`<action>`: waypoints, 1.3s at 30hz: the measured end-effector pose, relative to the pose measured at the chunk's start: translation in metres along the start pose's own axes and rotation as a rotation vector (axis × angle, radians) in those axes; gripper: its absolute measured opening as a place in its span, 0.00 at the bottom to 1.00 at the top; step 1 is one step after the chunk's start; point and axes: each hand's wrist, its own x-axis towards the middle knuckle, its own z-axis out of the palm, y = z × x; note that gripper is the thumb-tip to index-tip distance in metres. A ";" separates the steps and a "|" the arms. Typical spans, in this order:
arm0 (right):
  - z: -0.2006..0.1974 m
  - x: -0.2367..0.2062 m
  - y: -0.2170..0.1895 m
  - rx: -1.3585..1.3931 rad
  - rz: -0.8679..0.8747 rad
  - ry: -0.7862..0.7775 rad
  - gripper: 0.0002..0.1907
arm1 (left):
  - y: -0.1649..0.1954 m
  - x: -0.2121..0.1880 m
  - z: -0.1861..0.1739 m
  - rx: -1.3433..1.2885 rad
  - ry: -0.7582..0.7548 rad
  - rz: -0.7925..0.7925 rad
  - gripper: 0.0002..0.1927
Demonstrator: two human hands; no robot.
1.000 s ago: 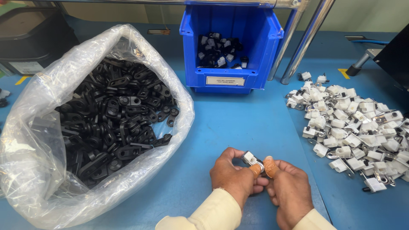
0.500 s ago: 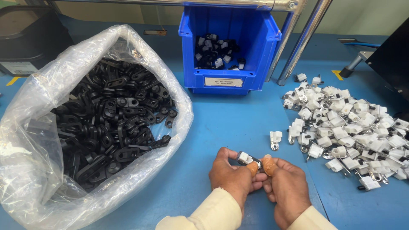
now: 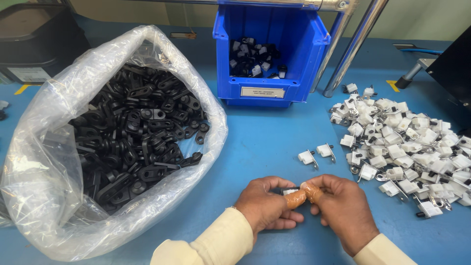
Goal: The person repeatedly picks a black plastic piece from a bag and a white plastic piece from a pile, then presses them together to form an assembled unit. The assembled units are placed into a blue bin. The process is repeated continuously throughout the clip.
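Both hands pinch one small white clip at counter's near edge.
Left hand (image 3: 267, 208) and right hand (image 3: 343, 211) are clamped together on the white clip (image 3: 289, 192), mostly hidden by taped fingertips (image 3: 296, 199); clear bag of black parts (image 3: 132, 132) left, white clip pile (image 3: 407, 147) right, blue bin (image 3: 270, 54) behind, on blue counter (image 3: 265, 142).

Bright even overhead light, soft shadows, glare on the clear plastic bag (image 3: 59, 162), sharp focus, slight wide-angle edge distortion

The small white part (image 3: 290, 192) is mostly hidden between both hands' fingers (image 3: 296, 198); perhaps plastic.
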 end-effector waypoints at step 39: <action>0.016 -0.002 0.000 0.494 0.139 0.140 0.10 | -0.007 -0.006 0.037 -0.360 0.029 0.046 0.16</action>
